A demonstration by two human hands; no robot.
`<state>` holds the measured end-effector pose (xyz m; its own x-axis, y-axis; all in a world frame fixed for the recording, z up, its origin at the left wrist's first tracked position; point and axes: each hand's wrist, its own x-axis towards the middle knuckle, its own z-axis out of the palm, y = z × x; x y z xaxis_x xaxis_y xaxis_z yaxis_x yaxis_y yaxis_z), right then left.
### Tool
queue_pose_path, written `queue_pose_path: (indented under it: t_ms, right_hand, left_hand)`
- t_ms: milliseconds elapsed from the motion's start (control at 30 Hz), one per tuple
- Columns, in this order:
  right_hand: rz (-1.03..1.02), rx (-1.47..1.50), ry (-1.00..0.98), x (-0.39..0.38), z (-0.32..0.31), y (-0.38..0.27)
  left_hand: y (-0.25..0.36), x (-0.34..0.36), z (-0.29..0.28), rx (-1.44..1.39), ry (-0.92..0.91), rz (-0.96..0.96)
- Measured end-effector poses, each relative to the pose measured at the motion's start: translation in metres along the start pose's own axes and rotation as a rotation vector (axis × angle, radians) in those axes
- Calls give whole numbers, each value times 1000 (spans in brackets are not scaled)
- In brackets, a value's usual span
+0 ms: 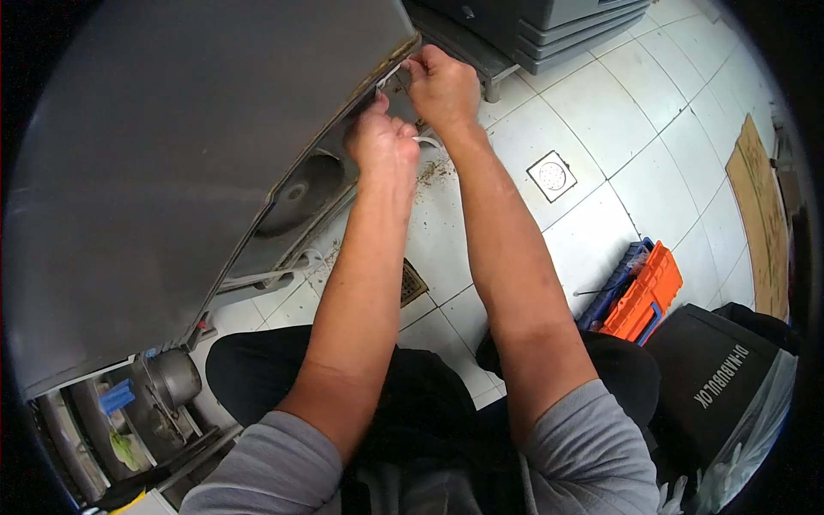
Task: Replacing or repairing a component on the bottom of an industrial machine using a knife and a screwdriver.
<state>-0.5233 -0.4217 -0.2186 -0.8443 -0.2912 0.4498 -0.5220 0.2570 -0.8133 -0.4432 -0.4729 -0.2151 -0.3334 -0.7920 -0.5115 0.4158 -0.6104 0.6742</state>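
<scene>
Along the edge of the grey metal panel (215, 154), our right hand (445, 90) pinches a white cord (390, 75), and our left hand (384, 142), fingers curled, seems closed on it just below. The cord spans the gap between them; we should probably keep it taut, grip lightly and spare our knuckles that worn rim.

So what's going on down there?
Someone is working with bare hands at the edge of a big grey panel. The right hand pinches a thin white strip near the panel's corner. The left hand is curled right by the strip's lower end; its grip is hard to see. An orange and blue box sits on the floor.
</scene>
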Motion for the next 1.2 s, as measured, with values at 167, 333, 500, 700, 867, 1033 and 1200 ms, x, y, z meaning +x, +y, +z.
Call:
queue_pose_path:
  t_ms: [167, 333, 500, 700, 867, 1033, 1200]
  right_hand:
    - [-63, 44, 55, -8, 8, 2]
    - [-59, 453, -120, -22, 9, 5]
    - [-68, 430, -139, -20, 9, 9]
    - [-116, 461, -84, -18, 12, 2]
    - [-115, 474, -152, -17, 7, 4]
    - [-184, 321, -139, -18, 7, 5]
    - [-179, 269, -150, -15, 13, 5]
  left_hand:
    - [0, 3, -1, 6, 10, -8]
    - [-8, -12, 5, -41, -106, 53]
    - [-8, -2, -3, -7, -159, 120]
    - [-5, 2, -2, 0, -190, 102]
    - [-5, 1, -2, -18, -169, 108]
    - [-6, -2, 1, -95, -166, 62]
    - [-6, 1, -2, -68, -165, 71]
